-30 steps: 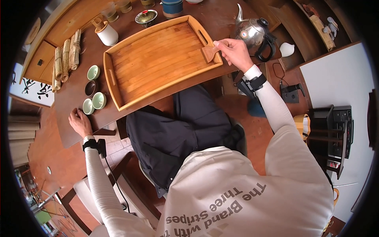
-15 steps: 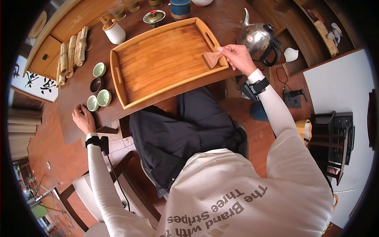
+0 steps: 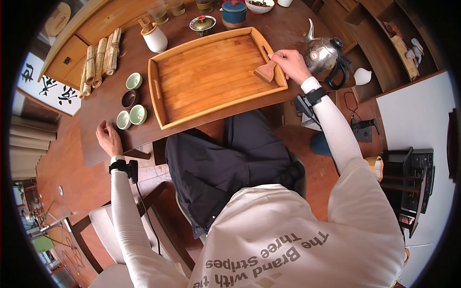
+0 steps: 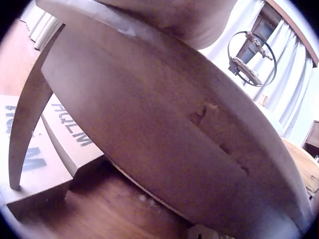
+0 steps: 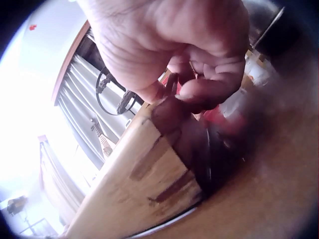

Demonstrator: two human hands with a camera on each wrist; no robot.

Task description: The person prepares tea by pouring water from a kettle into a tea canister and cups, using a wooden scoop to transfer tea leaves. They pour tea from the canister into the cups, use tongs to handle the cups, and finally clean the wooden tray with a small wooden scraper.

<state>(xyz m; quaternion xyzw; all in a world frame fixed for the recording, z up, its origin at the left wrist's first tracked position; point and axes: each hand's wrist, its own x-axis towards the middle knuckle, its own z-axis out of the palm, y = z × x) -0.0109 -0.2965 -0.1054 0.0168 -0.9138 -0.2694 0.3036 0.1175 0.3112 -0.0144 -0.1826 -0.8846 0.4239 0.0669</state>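
My right hand (image 3: 290,65) pinches the thin handle of a small, flared wooden brush (image 3: 265,73) between thumb and fingers. The brush's broad end points down over the near right corner of a rectangular wooden tray (image 3: 211,72). In the right wrist view the brush (image 5: 172,119) is partly blurred below the fingertips. My left hand (image 3: 109,138) rests with relaxed fingers at the table's left front edge, holding nothing. Near it stand pale green cups (image 3: 138,114) and one dark brown cup (image 3: 129,99). The left wrist view mostly shows the table's underside, with part of the hand above.
A steel kettle (image 3: 324,55) stands right of the tray, near my right hand. Behind the tray are a lidded bowl (image 3: 202,24) and a blue pot (image 3: 234,14). A white tool holder (image 3: 154,38) and rolled bamboo mats (image 3: 101,60) stand at the back left.
The head view has shifted, so the table appears further right and lower. The brush has turned in my right hand, its handle now more upright in view. My left hand stays at the table edge.
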